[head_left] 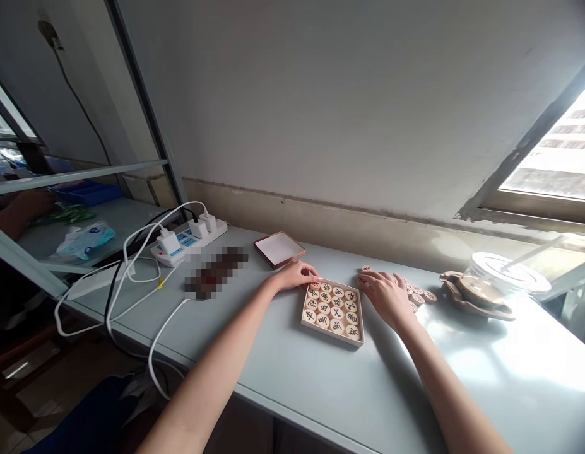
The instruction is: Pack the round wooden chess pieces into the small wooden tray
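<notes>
A shallow, square open box [332, 338] stands on the table, holding rows of round wooden Chinese chess pieces [336, 313]. Curled at its back left corner is my left hand [296, 275], thumb and index finger closed on the edge beside a red-marked piece [315, 285]. To the box's right, my right hand [385, 295] lies palm down with fingers spread over loose pieces. One loose piece [366, 269] shows beyond its fingertips, and several others [418, 291] lie to its right. Whatever is beneath the palm stays hidden.
Behind the box lies a dark red lid [279, 249], inside up. A power strip [197, 243] with plugs and white cables occupies the left, near a blurred-out object [216, 272]. On the right are a brown carved tray [476, 296] and a clear plastic tub [507, 274].
</notes>
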`<state>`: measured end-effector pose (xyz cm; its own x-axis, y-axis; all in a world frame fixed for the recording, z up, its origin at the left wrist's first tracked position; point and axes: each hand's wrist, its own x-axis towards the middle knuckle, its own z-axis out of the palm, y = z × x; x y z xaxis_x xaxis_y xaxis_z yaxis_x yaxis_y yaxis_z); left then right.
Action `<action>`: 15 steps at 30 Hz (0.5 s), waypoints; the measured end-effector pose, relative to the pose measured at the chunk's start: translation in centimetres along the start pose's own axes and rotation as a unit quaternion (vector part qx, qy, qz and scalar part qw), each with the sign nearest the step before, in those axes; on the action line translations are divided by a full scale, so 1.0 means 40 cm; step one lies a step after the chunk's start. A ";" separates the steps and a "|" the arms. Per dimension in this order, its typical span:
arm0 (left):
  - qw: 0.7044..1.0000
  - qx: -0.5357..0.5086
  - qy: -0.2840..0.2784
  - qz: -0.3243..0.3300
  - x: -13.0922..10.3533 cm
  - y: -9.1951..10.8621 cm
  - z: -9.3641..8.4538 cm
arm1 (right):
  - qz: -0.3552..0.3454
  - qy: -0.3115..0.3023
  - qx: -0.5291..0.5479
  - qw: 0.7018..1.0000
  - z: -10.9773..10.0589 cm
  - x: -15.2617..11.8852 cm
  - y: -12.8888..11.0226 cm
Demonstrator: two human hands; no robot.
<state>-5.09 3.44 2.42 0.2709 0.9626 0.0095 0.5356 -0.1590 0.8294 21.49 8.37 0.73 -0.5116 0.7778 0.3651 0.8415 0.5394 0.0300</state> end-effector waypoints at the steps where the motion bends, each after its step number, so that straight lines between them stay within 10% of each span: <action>1: 1.000 -0.001 -0.001 -0.002 0.000 0.001 0.000 | -0.008 0.006 0.003 1.000 -0.005 0.001 -0.004; 15: 1.000 0.009 0.008 0.019 0.004 0.002 0.003 | -0.067 -0.046 0.335 0.939 -0.091 0.004 -0.156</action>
<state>-4.91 3.56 2.41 0.2783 0.9592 0.0503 0.5401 -0.1995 0.8176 16.78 3.96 3.98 -0.6432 0.6968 0.3175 0.4867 0.6921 -0.5330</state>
